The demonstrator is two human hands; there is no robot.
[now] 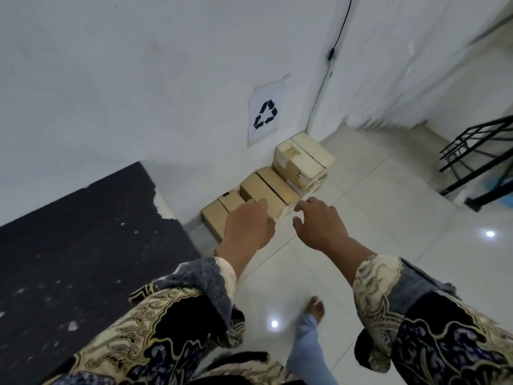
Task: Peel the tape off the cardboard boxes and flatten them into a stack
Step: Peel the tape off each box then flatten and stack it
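Our left hand (248, 225) hides part of the boxes (277, 184) mid-frame; right hand (319, 223) beside it, all fingers loose, holding nothing.

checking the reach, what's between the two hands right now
Nothing is held there. In the head view the gap between the left hand and right hand shows only bare floor tile, with the boxes just beyond the fingertips.

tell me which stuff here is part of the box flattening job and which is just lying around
Part of the job:
- cardboard boxes in a row along the wall
- left hand and right hand, reaching toward them, holding nothing

Just there:
- recycling sign on the wall
- black mat
- black metal rack
- cable down the corner
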